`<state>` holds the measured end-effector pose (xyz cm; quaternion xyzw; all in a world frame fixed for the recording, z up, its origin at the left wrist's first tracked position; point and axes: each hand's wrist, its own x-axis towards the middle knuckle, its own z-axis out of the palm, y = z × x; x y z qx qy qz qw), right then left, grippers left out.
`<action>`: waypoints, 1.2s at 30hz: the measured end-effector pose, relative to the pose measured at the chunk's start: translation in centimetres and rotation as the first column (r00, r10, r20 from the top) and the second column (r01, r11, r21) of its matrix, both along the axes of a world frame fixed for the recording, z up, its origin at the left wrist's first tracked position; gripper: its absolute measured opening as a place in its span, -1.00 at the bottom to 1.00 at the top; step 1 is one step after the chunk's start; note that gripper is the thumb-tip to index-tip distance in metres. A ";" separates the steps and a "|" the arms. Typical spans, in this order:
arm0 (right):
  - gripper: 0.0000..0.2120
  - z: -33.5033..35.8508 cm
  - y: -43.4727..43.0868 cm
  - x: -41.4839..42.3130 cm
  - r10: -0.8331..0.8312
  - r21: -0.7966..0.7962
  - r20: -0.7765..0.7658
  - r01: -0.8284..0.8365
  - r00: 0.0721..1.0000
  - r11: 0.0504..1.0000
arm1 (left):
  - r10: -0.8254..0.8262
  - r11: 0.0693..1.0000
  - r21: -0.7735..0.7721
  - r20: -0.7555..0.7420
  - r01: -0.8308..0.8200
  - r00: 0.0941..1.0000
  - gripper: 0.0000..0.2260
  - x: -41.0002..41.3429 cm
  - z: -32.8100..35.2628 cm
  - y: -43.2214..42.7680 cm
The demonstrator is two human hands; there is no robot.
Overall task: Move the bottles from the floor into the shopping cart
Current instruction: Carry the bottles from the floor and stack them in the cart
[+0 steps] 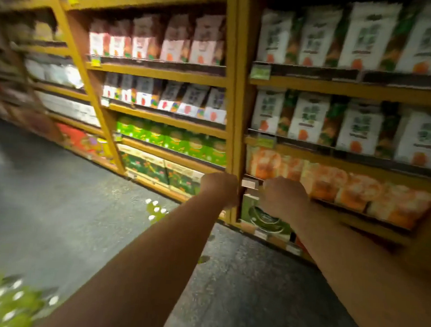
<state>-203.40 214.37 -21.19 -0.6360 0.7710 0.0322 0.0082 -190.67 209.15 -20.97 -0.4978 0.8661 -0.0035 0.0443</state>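
The view is blurred by motion. Both my arms reach forward toward the shelves. My left hand (219, 189) and my right hand (283, 198) show only their backs, with the fingers curled away out of sight; nothing shows in either hand. A cluster of green bottles with white caps (0, 301) sits at the bottom left corner. A second small group of green bottles (155, 210) stands on the grey floor just left of my left forearm. No shopping cart is in view.
Yellow-framed shelves (234, 113) full of juice cartons fill the back and right, down to floor level. The grey floor (53, 203) stretches to the left along the aisle.
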 end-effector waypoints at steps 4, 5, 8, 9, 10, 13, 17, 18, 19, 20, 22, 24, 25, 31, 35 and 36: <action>-0.82 -0.9 -4.4 12.0 0.186 -0.001 0.010 -0.186 0.982 0.983 | 0.192 0.981 0.009 -0.039 -0.192 0.981 -0.71 12.7 -0.5 -1.8; -0.76 -1.0 -5.3 14.8 0.227 -0.008 -0.007 -0.227 0.974 0.974 | 0.238 0.971 0.007 -0.049 -0.238 0.970 -0.70 15.4 -0.7 -2.1; -0.68 -1.4 -8.0 21.7 0.351 -0.005 -0.036 -0.351 0.936 0.936 | 0.367 0.930 0.013 -0.055 -0.367 0.929 -0.70 22.4 -1.7 -2.9; -0.67 -1.6 -9.1 23.7 0.392 0.007 -0.033 -0.392 0.920 0.920 | 0.400 0.916 0.014 -0.048 -0.400 0.915 -0.70 24.4 -2.0 -3.2; -0.67 -1.8 -10.1 25.5 0.430 0.022 -0.031 -0.430 0.902 0.903 | 0.431 0.902 0.016 -0.040 -0.431 0.901 -0.69 26.2 -2.3 -3.7; -0.70 -2.4 -13.4 30.2 0.531 0.047 -0.038 -0.530 0.846 0.847 | 0.521 0.853 0.021 -0.021 -0.521 0.853 -0.71 30.9 -3.2 -5.6; -0.70 -3.0 -18.9 34.7 0.626 0.047 -0.055 -0.624 0.778 0.780 | 0.626 0.780 0.021 0.010 -0.626 0.780 -0.72 34.9 -3.9 -9.7; -0.71 -3.3 -20.8 35.7 0.654 0.037 -0.056 -0.653 0.755 0.757 | 0.652 0.758 0.018 0.019 -0.652 0.758 -0.72 35.9 -4.1 -11.3; -0.73 -3.8 -22.9 36.6 0.679 0.027 -0.060 -0.679 0.732 0.734 | 0.678 0.735 0.015 0.021 -0.678 0.735 -0.73 36.6 -4.5 -13.0; -0.74 -4.2 -24.8 37.5 0.702 0.024 -0.067 -0.702 0.709 0.712 | 0.702 0.712 0.011 0.014 -0.702 0.712 -0.73 37.4 -4.8 -14.5; -0.76 -4.4 -28.6 39.1 0.737 0.035 -0.076 -0.737 0.672 0.675 | 0.743 0.670 0.011 0.003 -0.743 0.670 -0.74 39.0 -5.2 -17.4; -0.78 -4.3 -32.0 40.8 0.763 0.018 -0.086 -0.765 0.641 0.644 | 0.770 0.639 0.006 -0.003 -0.770 0.639 -0.74 40.3 -5.4 -20.0; -0.80 -4.2 -33.6 41.7 0.777 0.008 -0.091 -0.780 0.623 0.626 | 0.785 0.620 0.006 -0.014 -0.785 0.620 -0.74 41.0 -5.5 -21.2; -0.89 -5.4 -40.4 49.7 0.869 0.017 -0.104 -0.873 0.483 0.487 | 0.870 0.493 0.040 -0.030 -0.869 0.492 -0.77 47.4 -7.1 -26.5; -0.90 -7.3 -44.5 56.6 0.902 0.025 -0.093 -0.904 0.422 0.426 | 0.903 0.430 0.067 -0.029 -0.900 0.429 -0.82 53.5 -8.5 -29.9; -0.90 -7.7 -45.6 58.5 0.908 0.022 -0.090 -0.910 0.410 0.413 | 0.908 0.419 0.064 -0.025 -0.906 0.418 -0.84 55.3 -8.7 -30.8</action>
